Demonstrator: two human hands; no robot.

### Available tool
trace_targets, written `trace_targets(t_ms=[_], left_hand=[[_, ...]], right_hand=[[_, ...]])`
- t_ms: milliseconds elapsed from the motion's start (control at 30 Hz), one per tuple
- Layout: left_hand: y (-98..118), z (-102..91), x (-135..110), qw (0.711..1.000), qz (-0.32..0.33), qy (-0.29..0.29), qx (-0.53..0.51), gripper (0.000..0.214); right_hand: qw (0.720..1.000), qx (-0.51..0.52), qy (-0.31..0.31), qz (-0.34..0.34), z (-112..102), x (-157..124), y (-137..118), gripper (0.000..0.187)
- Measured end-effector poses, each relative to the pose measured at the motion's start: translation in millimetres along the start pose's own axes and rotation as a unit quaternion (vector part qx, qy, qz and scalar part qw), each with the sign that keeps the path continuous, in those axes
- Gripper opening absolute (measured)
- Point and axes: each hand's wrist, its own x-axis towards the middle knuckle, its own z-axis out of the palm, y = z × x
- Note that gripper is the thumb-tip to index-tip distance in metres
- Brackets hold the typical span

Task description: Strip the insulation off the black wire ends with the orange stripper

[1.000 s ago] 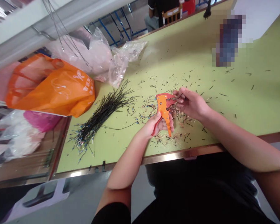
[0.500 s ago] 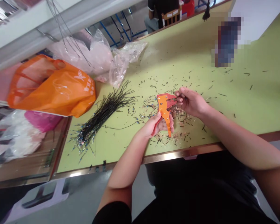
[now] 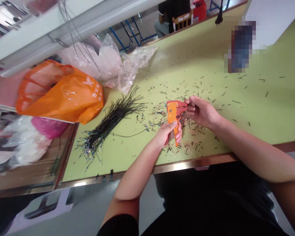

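My left hand is wrapped around the handles of an orange and red wire stripper, with the handles pressed close together. The tool's red jaws point right, towards my right hand. The fingers of that hand are pinched at the mouth of the jaws, on what looks like a thin black wire, mostly hidden by the fingers. Left of the tool lies a large bundle of black wires, many with blue tips at the near end. One single wire curves out from the bundle towards my left hand.
Short black offcuts and copper strands litter the green table around the tool. An orange bag and clear plastic bags lie at the back left. A plug hangs at the far edge. A person sits beyond.
My left hand has squeezed the stripper's handles together, and the tool has straightened a little. The right hand stays at the jaws. The whole view has shifted slightly.
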Motion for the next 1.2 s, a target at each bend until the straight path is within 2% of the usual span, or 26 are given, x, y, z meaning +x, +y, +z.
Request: trace_targets(t_ms=[167, 333, 533, 633, 700, 733, 833, 867, 900, 967, 1033, 1100, 1133, 1200], left_hand=[[-6.4, 5.8, 3.4, 0.999, 0.007, 0.032, 0.015, 0.057], [-11.4, 8.4, 5.9, 0.998, 0.013, 0.064, 0.003, 0.055], [-5.2, 9.9, 4.6, 0.995, 0.005, 0.011, -0.096, 0.048], [5.4, 8.9, -3.1, 0.995, 0.008, 0.001, -0.103, 0.047], [20.0, 0.9, -12.4, 0.993, 0.044, 0.034, -0.107, 0.043], [29.5, -5.7, -17.5, 0.986, 0.088, 0.073, -0.124, 0.041], [57.8, -28.8, -27.9, 0.935, 0.224, 0.184, -0.206, 0.035], [63.4, -34.5, -27.9, 0.926, 0.232, 0.209, -0.212, 0.036], [65.6, -37.8, -26.1, 0.926, 0.22, 0.226, -0.207, 0.037], [60.0, -36.6, -18.2, 0.942, 0.167, 0.227, -0.183, 0.039], [45.1, -27.6, -9.0, 0.966, 0.1, 0.189, -0.147, 0.036], [28.3, -17.2, -2.3, 0.982, 0.052, 0.137, -0.116, 0.03], [21.2, -13.3, -0.3, 0.987, 0.037, 0.115, -0.105, 0.029], [11.7, -9.6, 1.3, 0.992, 0.021, 0.084, -0.092, 0.028]], right_hand=[[0.997, 0.06, 0.041, 0.025, 3.7, 0.9, 2.4, 0.043], [0.991, 0.098, 0.079, 0.055, 1.7, 3.7, 1.5, 0.037], [0.985, 0.15, 0.044, 0.075, 8.2, 0.5, -3.2, 0.034], [0.987, 0.137, 0.041, 0.071, 11.5, -6.9, -13.9, 0.034], [0.99, 0.118, 0.059, 0.042, 4.3, -9.9, -29.7, 0.034], [0.991, 0.107, 0.078, 0.015, -2.7, -9.8, -39.9, 0.035], [0.978, 0.065, 0.159, -0.12, -29.5, -4.0, -69.9, 0.036], [0.973, 0.038, 0.171, -0.152, -37.1, -1.1, -75.6, 0.037], [0.972, 0.004, 0.17, -0.164, -42.7, 1.4, -77.5, 0.039], [0.971, -0.1, 0.159, -0.148, -46.7, 4.7, -69.0, 0.044], [0.955, -0.234, 0.149, -0.106, -42.8, 5.3, -48.1, 0.048], [0.923, -0.366, 0.095, -0.072, -35.0, 4.2, -24.0, 0.052], [0.914, -0.395, 0.062, -0.072, -30.8, 3.3, -13.7, 0.055], [0.919, -0.386, 0.014, -0.084, -23.6, 1.0, -0.3, 0.061]])
